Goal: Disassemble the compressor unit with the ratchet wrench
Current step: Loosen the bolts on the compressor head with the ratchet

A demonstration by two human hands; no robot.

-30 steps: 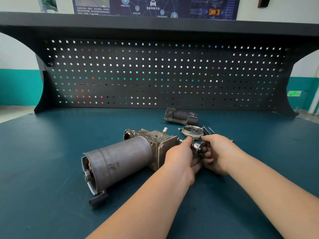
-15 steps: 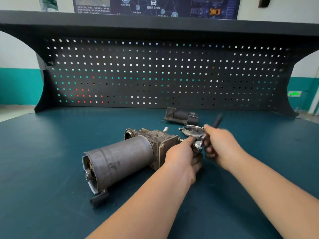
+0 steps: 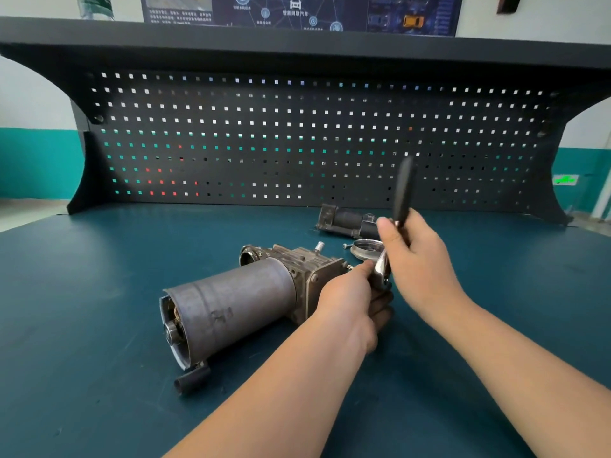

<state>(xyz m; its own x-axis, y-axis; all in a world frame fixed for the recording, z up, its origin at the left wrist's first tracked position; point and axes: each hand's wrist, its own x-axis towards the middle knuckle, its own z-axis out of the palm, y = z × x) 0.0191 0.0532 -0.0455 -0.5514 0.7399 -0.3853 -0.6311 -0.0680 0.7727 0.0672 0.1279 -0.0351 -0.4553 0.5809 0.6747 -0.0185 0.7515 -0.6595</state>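
Bolt-loosening step: wrench (image 3: 401, 206) gripped by right hand (image 3: 420, 262), handle raised; compressor (image 3: 238, 302) end clasped by left hand (image 3: 350, 299). Socket seating probably hidden. Next: handle swung back down.

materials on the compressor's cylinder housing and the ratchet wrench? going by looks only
Compressor cylinder housing: looks like bare steel, dull grey, scuffed and stained, no paint visible. Ratchet wrench: handle is matte black, probably rubber or plastic, blurred; the head end by the right hand is bright and mirror-like, likely chromed steel.
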